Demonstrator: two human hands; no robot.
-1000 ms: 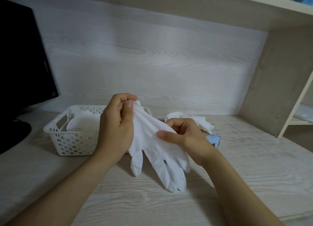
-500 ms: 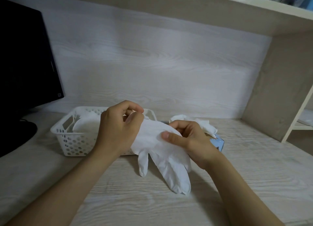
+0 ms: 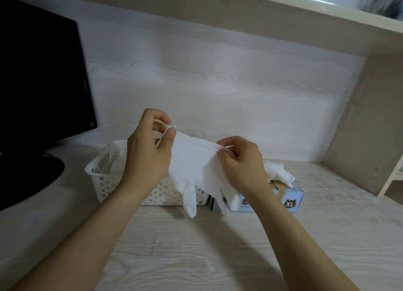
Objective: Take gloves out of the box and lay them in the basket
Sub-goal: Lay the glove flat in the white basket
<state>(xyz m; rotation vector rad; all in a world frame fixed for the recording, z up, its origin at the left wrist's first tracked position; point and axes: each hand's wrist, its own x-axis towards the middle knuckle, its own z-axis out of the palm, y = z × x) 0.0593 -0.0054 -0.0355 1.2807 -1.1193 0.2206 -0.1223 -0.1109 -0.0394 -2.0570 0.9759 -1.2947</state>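
Both the left hand [image 3: 148, 159] and the right hand [image 3: 239, 166] pinch the glove [image 3: 194, 166] by its cuff, likely spreading it flat so it lies neatly in the basket [image 3: 96, 177].

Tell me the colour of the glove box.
Light blue glove box, with a dark cat-shaped XL badge; head view shows it.

You have one left hand [image 3: 146, 159], one right hand [image 3: 242, 166], one raised glove [image 3: 193, 159], one basket [image 3: 104, 182], one box [image 3: 293, 195], one monitor [image 3: 39, 83].
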